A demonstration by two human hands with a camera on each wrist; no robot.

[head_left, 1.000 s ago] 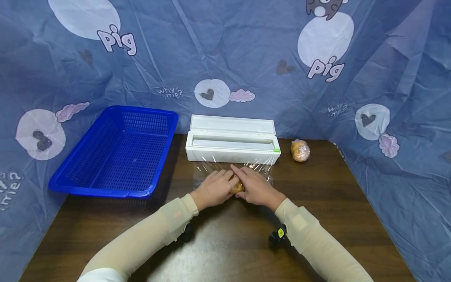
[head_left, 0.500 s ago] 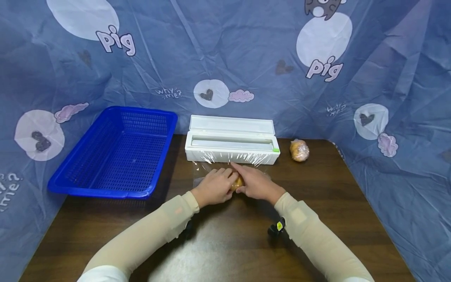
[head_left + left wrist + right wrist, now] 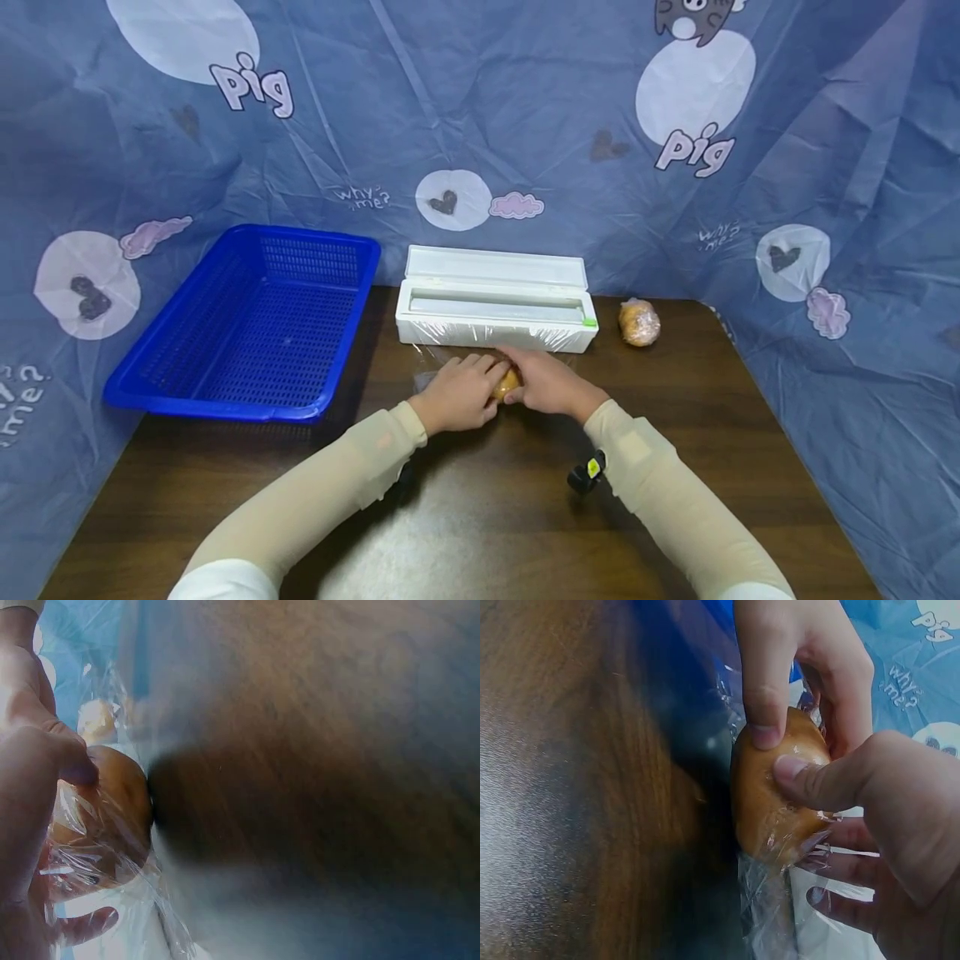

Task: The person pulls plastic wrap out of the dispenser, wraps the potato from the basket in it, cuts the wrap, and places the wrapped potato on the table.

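Both hands hold a smooth, golden-brown rounded item [image 3: 765,817] in clear cling film [image 3: 769,900]; its exact kind cannot be told. My left hand [image 3: 459,395] grips its left side, with the thumb pressed on its surface in the right wrist view. From the right, my right hand [image 3: 553,385] holds it between the thumb and the fingers behind it. Film stretches from the hands to a white cling film dispenser [image 3: 495,332] with its lid raised and the roll showing inside. A similar wrapped item [image 3: 640,322] lies to the right of the dispenser.
A blue plastic basket [image 3: 225,408] stands at the left on the brown wooden table [image 3: 480,517]. Behind the table hangs a blue printed cloth [image 3: 525,108], close to the dispenser's back.
The hands stay at the item and shift slightly away from the body. My right fingers curl further over it. The film in front of the dispenser changes its folds.
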